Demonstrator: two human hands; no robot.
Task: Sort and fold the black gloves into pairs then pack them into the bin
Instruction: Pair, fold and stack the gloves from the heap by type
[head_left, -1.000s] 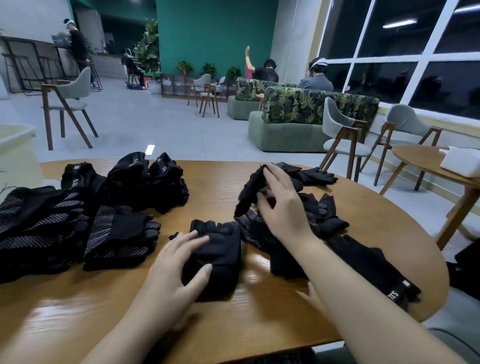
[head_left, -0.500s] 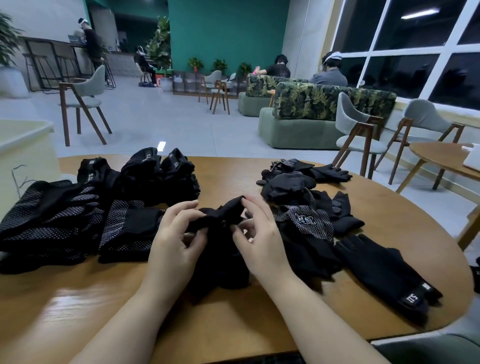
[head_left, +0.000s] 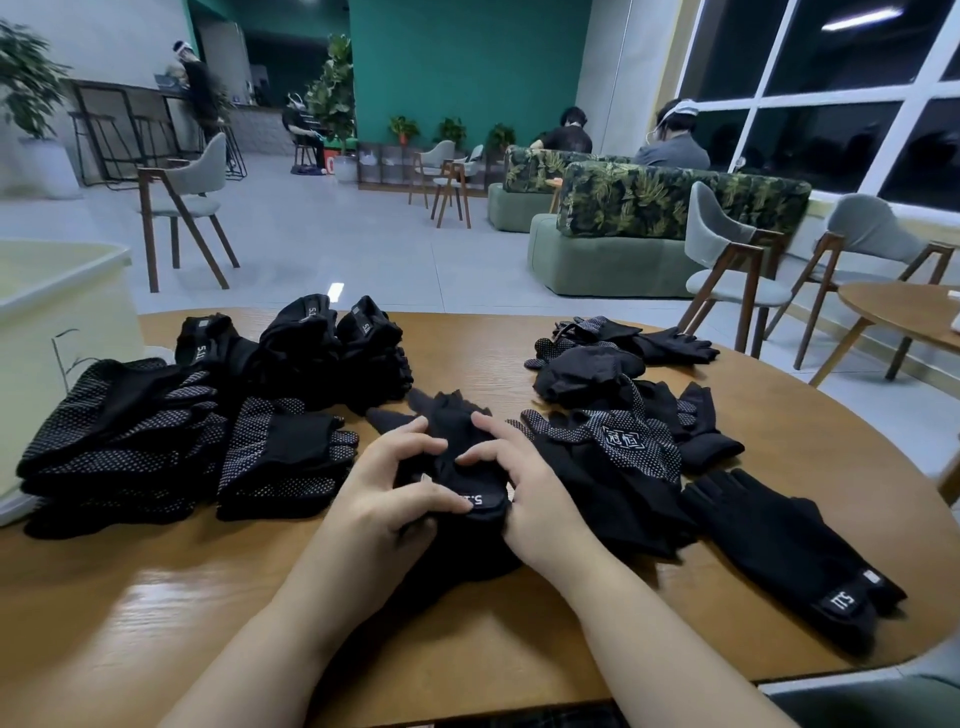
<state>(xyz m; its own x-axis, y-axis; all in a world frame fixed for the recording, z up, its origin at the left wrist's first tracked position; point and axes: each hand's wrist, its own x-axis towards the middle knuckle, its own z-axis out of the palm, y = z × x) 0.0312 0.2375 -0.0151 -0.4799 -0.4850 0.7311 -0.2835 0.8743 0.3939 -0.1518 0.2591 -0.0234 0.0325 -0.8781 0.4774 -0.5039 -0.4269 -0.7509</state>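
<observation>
Fingers of the left hand (head_left: 384, 499) and right hand (head_left: 524, 493) are curling around a glove pair (head_left: 457, 467) at mid-table (head_left: 156, 597), apparently folding it; next it needs placing beside the folded stacks (head_left: 171, 436), left of the loose gloves (head_left: 613, 441).

dim indoor light from ceiling strips at 1 o'clock; glare on the table (head_left: 156, 597) at 8 o'clock; edges bend, distant figures blur.

"5.11" on folded glove cuffs (head_left: 198, 352), (head_left: 310, 313), Chinese logo on dotted glove (head_left: 623, 437)
</observation>
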